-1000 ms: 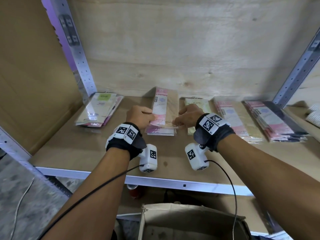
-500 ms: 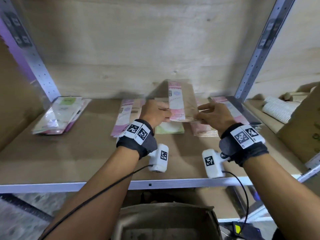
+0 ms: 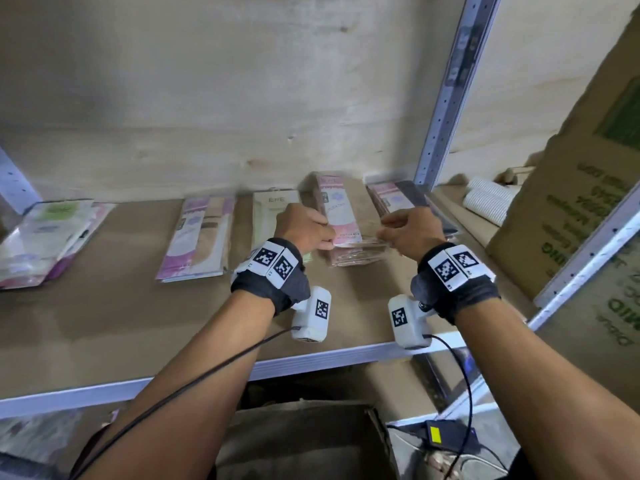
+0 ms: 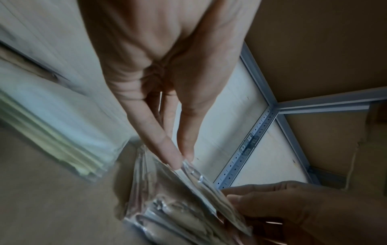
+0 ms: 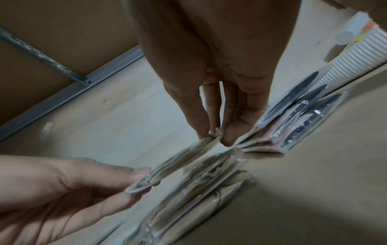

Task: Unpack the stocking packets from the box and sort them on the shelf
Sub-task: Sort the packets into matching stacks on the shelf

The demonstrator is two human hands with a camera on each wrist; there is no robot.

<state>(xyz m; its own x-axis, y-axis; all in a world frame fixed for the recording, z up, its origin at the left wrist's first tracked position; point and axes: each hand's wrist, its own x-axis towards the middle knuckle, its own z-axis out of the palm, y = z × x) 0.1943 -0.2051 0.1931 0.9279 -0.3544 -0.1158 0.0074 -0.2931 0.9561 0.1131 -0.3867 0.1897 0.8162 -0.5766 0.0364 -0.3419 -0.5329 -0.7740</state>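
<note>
Pinching both near corners, your left hand (image 3: 304,227) and right hand (image 3: 410,229) hold one stocking packet (image 3: 337,216) above its matching pile (image 3: 356,252) on the shelf (image 3: 114,306); lower it level, edges squared.

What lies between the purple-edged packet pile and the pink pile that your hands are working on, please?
A pale green-and-cream packet pile lies flat on the shelf between them, partly hidden by the left hand; the head view shows it.

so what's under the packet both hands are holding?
A stack of matching pink packets on the shelf. The held packet covers most of its top, so the count is unclear.
</note>
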